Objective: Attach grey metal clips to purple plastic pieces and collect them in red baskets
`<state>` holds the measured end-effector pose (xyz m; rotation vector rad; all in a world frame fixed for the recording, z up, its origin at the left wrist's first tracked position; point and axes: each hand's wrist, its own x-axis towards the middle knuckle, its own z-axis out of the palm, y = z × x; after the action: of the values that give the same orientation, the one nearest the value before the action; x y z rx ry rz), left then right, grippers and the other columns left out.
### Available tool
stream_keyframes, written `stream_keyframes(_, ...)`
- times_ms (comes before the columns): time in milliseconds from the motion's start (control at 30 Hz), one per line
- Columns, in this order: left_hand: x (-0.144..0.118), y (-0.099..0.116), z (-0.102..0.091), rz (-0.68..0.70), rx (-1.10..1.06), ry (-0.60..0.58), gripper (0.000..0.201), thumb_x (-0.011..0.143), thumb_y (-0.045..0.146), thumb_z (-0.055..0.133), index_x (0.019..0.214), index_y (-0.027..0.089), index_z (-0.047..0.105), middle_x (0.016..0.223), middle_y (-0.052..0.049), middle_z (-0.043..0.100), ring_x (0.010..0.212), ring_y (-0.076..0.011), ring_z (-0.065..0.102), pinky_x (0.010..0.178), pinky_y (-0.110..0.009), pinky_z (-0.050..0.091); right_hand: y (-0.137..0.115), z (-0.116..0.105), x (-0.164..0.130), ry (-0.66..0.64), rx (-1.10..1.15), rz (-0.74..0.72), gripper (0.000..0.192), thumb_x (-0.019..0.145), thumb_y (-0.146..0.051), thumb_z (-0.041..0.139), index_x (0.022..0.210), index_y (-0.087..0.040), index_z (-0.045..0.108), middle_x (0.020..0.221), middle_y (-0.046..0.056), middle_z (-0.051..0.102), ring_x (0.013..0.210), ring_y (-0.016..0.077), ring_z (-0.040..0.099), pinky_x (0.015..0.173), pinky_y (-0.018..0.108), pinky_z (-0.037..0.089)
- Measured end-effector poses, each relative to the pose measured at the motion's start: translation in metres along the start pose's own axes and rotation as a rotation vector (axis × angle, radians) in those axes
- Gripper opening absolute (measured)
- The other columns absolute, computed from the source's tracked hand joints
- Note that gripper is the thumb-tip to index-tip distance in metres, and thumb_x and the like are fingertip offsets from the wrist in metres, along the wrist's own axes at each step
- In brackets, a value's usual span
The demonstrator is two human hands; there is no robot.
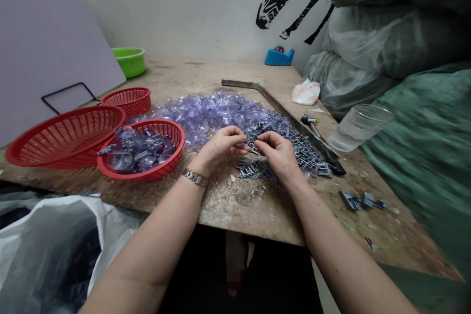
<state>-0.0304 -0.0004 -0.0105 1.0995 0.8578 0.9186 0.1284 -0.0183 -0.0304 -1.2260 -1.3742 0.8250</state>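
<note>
My left hand (223,145) and my right hand (276,151) meet fingertip to fingertip over the table, pinching a small part between them, apparently a clear suction cup and a grey metal clip (252,144). Behind them spreads a heap of clear bluish suction cups (209,113). To the right lies a pile of grey metal clips (305,152), with more clips (253,170) just under my hands. A small red basket (172,154) at my left holds several assembled pieces.
Two more red baskets (62,132) (128,98) sit at left, a green bowl (129,60) behind. A long metal bar (279,108), a glass (358,125), a blue holder (278,56) and stuffed bags (405,59) stand right. A white plastic bag (47,245) hangs below.
</note>
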Motion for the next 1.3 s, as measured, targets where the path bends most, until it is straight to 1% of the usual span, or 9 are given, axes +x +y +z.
stream_keyframes(200,-0.003,0.001,0.001,0.009,0.009,-0.025,0.015,0.081,0.014,0.062,0.074,0.014,0.048,0.067,0.002,0.057,0.066,-0.0091,0.064,0.064,-0.023,0.053,0.002,0.0,0.0,0.007,-0.027,-0.012,0.017,0.064,-0.035,0.064,0.066,-0.02,0.057,0.057,-0.004,0.052,0.055,0.0117,0.046,0.057,0.027,0.037)
stream_keyframes(433,-0.005,-0.001,0.002,0.09,0.045,-0.058,0.011,0.078,0.012,0.06,0.075,0.013,0.05,0.071,0.003,0.055,0.069,-0.0083,0.063,0.067,-0.022,0.053,0.0,-0.001,0.0,-0.013,-0.043,-0.012,0.017,0.065,-0.035,0.062,0.065,-0.02,0.055,0.057,-0.004,0.051,0.055,0.0118,0.047,0.056,0.027,0.037)
stream_keyframes(600,-0.003,-0.002,0.005,0.152,0.119,-0.028,0.009,0.077,0.013,0.06,0.074,0.013,0.051,0.069,0.003,0.056,0.065,-0.0073,0.061,0.067,-0.023,0.052,0.002,-0.001,0.0,0.007,-0.015,-0.006,0.018,0.065,-0.036,0.063,0.066,-0.021,0.055,0.057,-0.004,0.054,0.056,0.0127,0.05,0.056,0.027,0.038)
stream_keyframes(700,0.0,-0.003,0.006,0.207,0.21,0.011,0.008,0.077,0.014,0.058,0.073,0.013,0.051,0.069,0.002,0.057,0.064,-0.0077,0.06,0.066,-0.023,0.051,0.002,-0.001,0.0,0.025,-0.006,-0.015,0.018,0.066,-0.036,0.063,0.066,-0.02,0.056,0.057,-0.004,0.054,0.055,0.0125,0.05,0.056,0.027,0.039)
stream_keyframes(800,0.006,-0.007,0.004,0.289,0.317,0.06,0.006,0.077,0.015,0.057,0.073,0.014,0.052,0.07,0.002,0.057,0.065,-0.0087,0.058,0.065,-0.023,0.049,0.0,-0.002,0.0,0.041,-0.006,-0.023,0.017,0.066,-0.036,0.063,0.066,-0.02,0.056,0.056,-0.004,0.054,0.053,0.0119,0.049,0.055,0.026,0.039)
stream_keyframes(867,0.009,-0.01,0.002,0.374,0.443,0.108,0.007,0.076,0.013,0.057,0.071,0.015,0.052,0.071,0.002,0.056,0.068,-0.0097,0.056,0.068,-0.024,0.047,-0.001,-0.002,0.0,0.049,0.0,-0.021,0.017,0.066,-0.036,0.063,0.066,-0.02,0.056,0.055,-0.004,0.053,0.052,0.0117,0.048,0.054,0.026,0.039)
stream_keyframes(967,0.01,-0.01,0.0,0.52,0.7,0.172,0.012,0.074,0.01,0.058,0.066,0.016,0.051,0.072,0.001,0.053,0.074,-0.0115,0.052,0.074,-0.025,0.044,-0.002,-0.001,0.0,0.052,0.013,-0.015,0.018,0.065,-0.036,0.063,0.065,-0.02,0.055,0.055,-0.004,0.053,0.052,0.0116,0.048,0.053,0.026,0.038)
stream_keyframes(1067,0.008,-0.009,0.001,0.599,0.846,0.162,0.014,0.076,0.01,0.056,0.066,0.016,0.05,0.076,0.0,0.051,0.077,-0.0126,0.049,0.075,-0.025,0.042,-0.003,-0.001,0.0,0.054,0.012,-0.013,0.018,0.065,-0.036,0.063,0.064,-0.02,0.055,0.055,-0.004,0.053,0.053,0.0117,0.048,0.054,0.027,0.038)
stream_keyframes(1300,0.007,-0.009,0.002,0.659,0.961,0.129,0.013,0.082,0.009,0.052,0.071,0.016,0.052,0.085,-0.003,0.054,0.082,-0.0133,0.051,0.076,-0.025,0.042,-0.002,-0.001,-0.001,0.058,-0.042,-0.027,0.016,0.067,-0.035,0.061,0.066,-0.02,0.056,0.057,-0.003,0.054,0.055,0.0125,0.049,0.057,0.027,0.039)
